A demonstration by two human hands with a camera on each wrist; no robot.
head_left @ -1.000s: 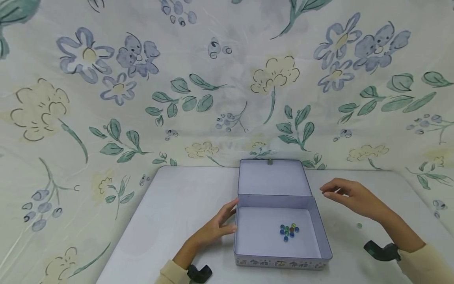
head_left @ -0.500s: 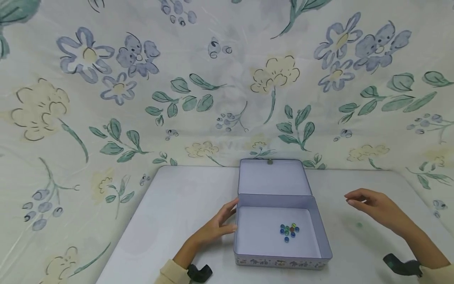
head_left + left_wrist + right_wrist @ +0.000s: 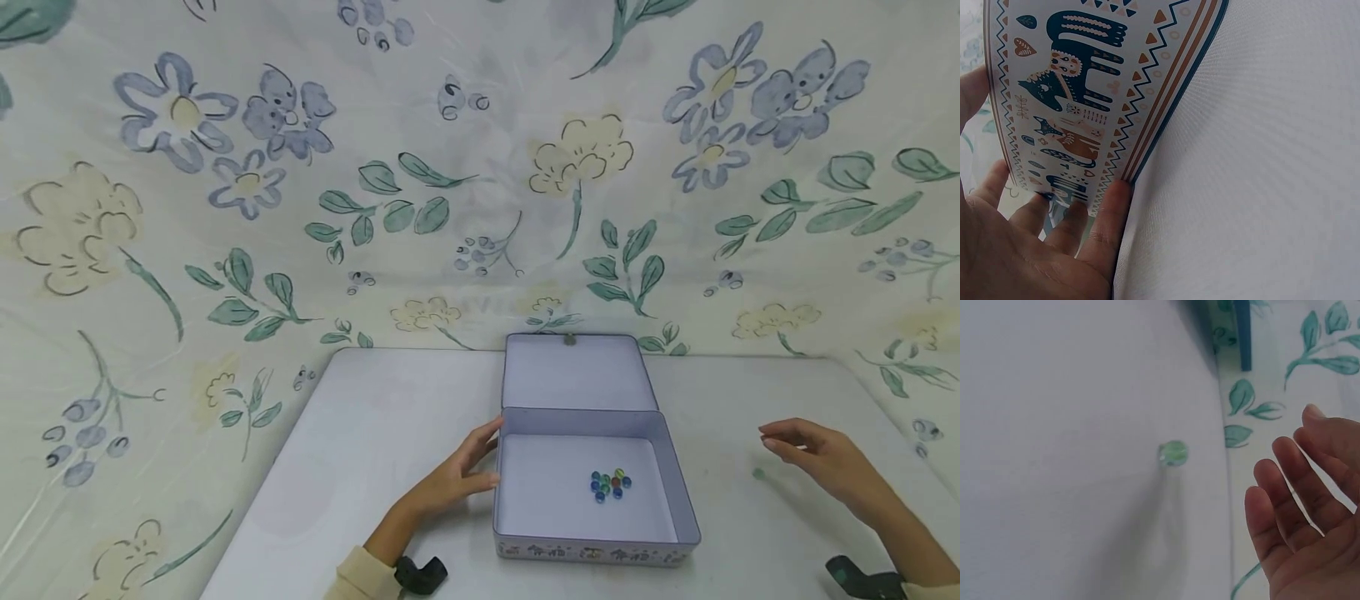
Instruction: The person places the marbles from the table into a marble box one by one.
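Observation:
A shallow tin box (image 3: 585, 546) stands on the white table with its lid (image 3: 577, 372) folded back. Several glass marbles (image 3: 606, 490), mostly blue with a few green and one brown, lie clustered on its floor. My left hand (image 3: 453, 477) rests against the box's left side, fingers extended; the left wrist view shows its fingertips on the patterned side wall (image 3: 1082, 87). Above the table to the right of the box hovers my right hand (image 3: 828, 462), fingers loosely bent and holding nothing. One green marble (image 3: 1174, 453) lies alone on the table near it.
White table (image 3: 390, 417) surface extends on both sides of the box. Behind it hangs a floral cloth (image 3: 480, 167). A black wrist camera (image 3: 422, 575) is strapped to the left wrist and another (image 3: 862, 579) to the right.
My right hand has moved right and down, away from the box's back right corner toward the lone green marble. The left hand stays at the box. Some marbles in the box have shifted slightly.

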